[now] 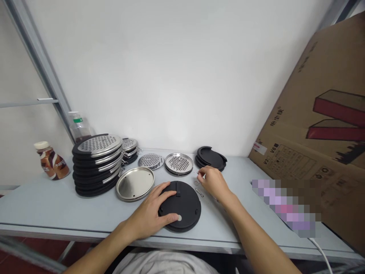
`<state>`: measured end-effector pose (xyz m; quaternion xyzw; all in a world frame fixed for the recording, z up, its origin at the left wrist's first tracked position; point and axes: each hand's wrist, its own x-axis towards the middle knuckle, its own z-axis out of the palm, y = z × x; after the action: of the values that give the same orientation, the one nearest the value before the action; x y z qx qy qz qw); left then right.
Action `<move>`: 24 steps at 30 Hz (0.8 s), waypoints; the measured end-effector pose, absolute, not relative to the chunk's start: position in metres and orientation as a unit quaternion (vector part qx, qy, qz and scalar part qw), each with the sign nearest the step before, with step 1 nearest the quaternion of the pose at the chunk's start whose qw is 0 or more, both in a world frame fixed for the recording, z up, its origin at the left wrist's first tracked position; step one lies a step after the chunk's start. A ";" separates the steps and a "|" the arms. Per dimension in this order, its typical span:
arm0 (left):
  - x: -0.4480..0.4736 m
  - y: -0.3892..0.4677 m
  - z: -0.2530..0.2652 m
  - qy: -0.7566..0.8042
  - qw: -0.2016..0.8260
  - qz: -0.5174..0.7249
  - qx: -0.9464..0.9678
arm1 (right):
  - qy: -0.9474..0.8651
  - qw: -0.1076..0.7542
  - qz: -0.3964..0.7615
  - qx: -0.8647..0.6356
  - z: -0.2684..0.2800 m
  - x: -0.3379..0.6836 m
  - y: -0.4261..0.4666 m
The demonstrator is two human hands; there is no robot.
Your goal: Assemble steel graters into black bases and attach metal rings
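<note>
A round black disc [186, 207] lies flat on the table in front of me. My left hand [151, 211] grips its left side, with the thumb and fingers spread over its top near a small raised tab. Beyond the disc's right edge, my right hand [213, 182] is closed in a pinch near the tabletop. What its fingertips hold is too small to make out. Close to that hand lie a small wire ring [196, 183] and a metal clip [199, 193]. Left of the disc are stacked shiny metal plates [135, 183].
A tall stack of black-rimmed graters [97, 163] stands at left, with a smaller stack [129, 148] behind. Grater plates [179, 163] and black holders [211, 158] lie along the back. A bottle [53, 161] stands far left; a cardboard box [322, 133] leans at right.
</note>
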<state>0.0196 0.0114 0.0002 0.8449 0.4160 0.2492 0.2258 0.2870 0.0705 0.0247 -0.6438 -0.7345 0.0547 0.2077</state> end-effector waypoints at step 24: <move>0.032 0.014 0.000 0.395 0.244 0.459 0.757 | -0.754 0.393 0.259 -0.459 0.019 0.256 0.026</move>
<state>0.0319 0.0141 -0.0001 0.7572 0.3955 0.4591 0.2439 0.2558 0.0256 0.0187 -0.4586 -0.7537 0.2594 0.3929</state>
